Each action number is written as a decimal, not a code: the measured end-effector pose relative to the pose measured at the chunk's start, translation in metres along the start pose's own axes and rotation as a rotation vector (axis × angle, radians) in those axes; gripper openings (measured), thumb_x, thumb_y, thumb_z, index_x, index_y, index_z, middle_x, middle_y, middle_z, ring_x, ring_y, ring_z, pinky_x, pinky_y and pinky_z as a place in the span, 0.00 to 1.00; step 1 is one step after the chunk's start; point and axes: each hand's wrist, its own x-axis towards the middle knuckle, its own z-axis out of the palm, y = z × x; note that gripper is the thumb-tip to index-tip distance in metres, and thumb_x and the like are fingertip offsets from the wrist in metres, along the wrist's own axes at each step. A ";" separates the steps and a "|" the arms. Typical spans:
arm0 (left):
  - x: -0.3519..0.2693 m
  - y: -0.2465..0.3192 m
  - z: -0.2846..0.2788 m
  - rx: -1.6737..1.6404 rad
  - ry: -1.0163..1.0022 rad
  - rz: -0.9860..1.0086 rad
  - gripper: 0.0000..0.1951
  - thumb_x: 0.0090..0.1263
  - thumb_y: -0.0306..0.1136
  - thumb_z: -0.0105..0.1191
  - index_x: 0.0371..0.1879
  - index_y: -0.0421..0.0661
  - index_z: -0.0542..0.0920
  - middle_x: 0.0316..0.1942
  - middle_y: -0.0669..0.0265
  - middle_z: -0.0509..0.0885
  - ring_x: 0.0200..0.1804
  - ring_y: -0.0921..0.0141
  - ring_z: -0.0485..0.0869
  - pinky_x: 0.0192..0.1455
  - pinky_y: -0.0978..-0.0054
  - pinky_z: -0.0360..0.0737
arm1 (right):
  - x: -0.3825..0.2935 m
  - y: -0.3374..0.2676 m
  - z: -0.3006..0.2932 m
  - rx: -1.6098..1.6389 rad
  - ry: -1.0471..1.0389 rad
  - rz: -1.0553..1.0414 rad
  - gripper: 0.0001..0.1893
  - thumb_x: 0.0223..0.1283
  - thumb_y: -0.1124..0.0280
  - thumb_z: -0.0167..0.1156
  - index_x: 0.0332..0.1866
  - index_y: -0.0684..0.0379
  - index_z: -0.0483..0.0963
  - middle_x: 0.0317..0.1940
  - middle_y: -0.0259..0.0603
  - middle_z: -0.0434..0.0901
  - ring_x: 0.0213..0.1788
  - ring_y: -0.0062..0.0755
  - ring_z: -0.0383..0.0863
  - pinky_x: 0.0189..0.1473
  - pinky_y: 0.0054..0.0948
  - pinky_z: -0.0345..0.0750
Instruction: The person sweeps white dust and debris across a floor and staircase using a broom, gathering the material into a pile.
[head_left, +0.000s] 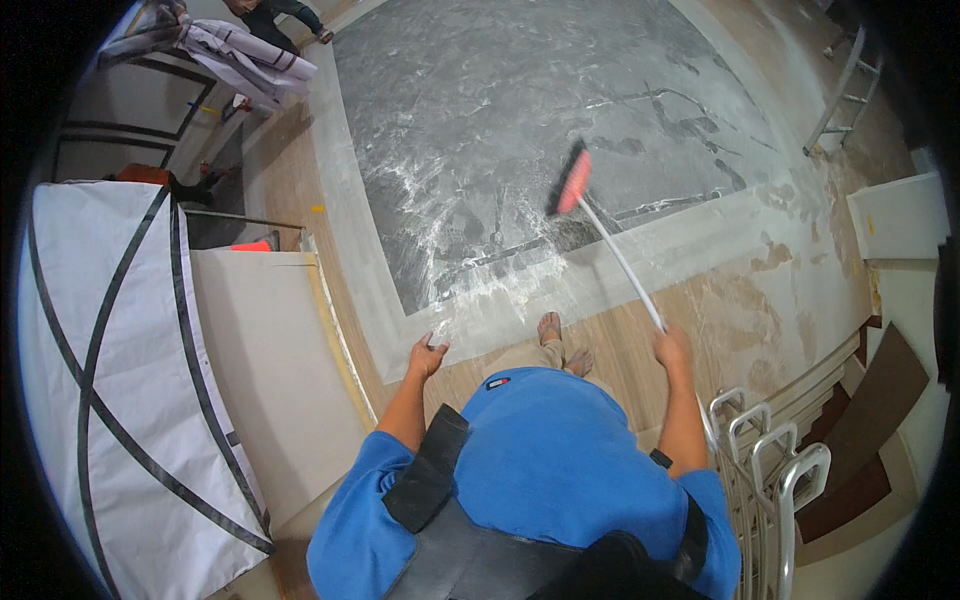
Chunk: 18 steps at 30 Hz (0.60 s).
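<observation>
My right hand (673, 347) grips the end of the white handle of a push broom (575, 180). The broom's red head with dark bristles is raised or tilted over the dark grey marbled floor panel (465, 127) and looks blurred. White dust lies in streaks on the panel and on its pale border (457, 337). My left hand (427, 357) holds nothing, its thumb and fingers apart, above the border's near left corner. Both my feet are on the floor between my hands.
Metal tube frames (787, 457) stand close at my right, beside steps. A white cover with black bands (135, 375) and a pale panel (262, 375) are at left. A ladder (844, 97) stands far right; another person (277, 19) is at the upper left.
</observation>
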 end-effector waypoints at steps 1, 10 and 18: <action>-0.001 0.001 0.005 -0.021 -0.026 -0.027 0.40 0.60 0.48 0.62 0.67 0.37 0.65 0.41 0.49 0.85 0.45 0.59 0.84 0.51 0.68 0.79 | -0.018 0.015 -0.013 -0.015 -0.023 0.113 0.17 0.61 0.59 0.57 0.49 0.57 0.78 0.45 0.56 0.80 0.48 0.58 0.79 0.50 0.49 0.75; -0.020 -0.072 0.046 -0.019 -0.181 -0.153 0.39 0.59 0.46 0.63 0.67 0.39 0.65 0.35 0.51 0.86 0.40 0.61 0.85 0.49 0.67 0.79 | -0.136 0.122 -0.022 -0.355 -0.104 0.504 0.11 0.56 0.70 0.55 0.41 0.63 0.79 0.44 0.56 0.81 0.49 0.55 0.81 0.51 0.46 0.76; -0.003 -0.020 0.006 -0.082 -0.132 -0.140 0.38 0.62 0.42 0.63 0.69 0.40 0.63 0.30 0.58 0.84 0.31 0.71 0.82 0.32 0.73 0.77 | -0.068 0.049 0.060 -0.105 -0.168 0.258 0.14 0.55 0.67 0.54 0.41 0.62 0.81 0.41 0.57 0.82 0.47 0.55 0.82 0.50 0.46 0.77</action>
